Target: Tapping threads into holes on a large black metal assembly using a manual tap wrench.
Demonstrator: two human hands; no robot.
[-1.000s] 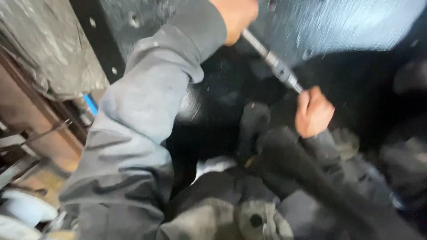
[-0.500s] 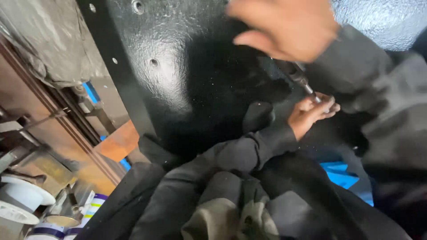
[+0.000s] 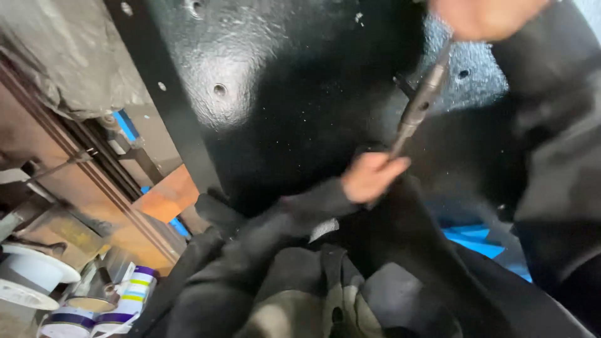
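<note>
Head view: long metal ratchet tool [image 3: 418, 107] slants from upper right down to centre, against black painted panel [image 3: 282, 94]. Likely rigid steel, fairly heavy, smooth shaft perhaps slippery; best gripped at upper handle, steadied at lower tip. Right hand [image 3: 485, 15] at top edge, blurred, fingers wrapped round handle end. Left hand [image 3: 369, 177] curled at lower tip, fingers narrow, pinching there. Panel glossy, hard, drilled with holes. Paint cans [image 3: 125, 300] in lower left corner; blue sheet [image 3: 479, 241] lower right. Cramped, dim.
</note>
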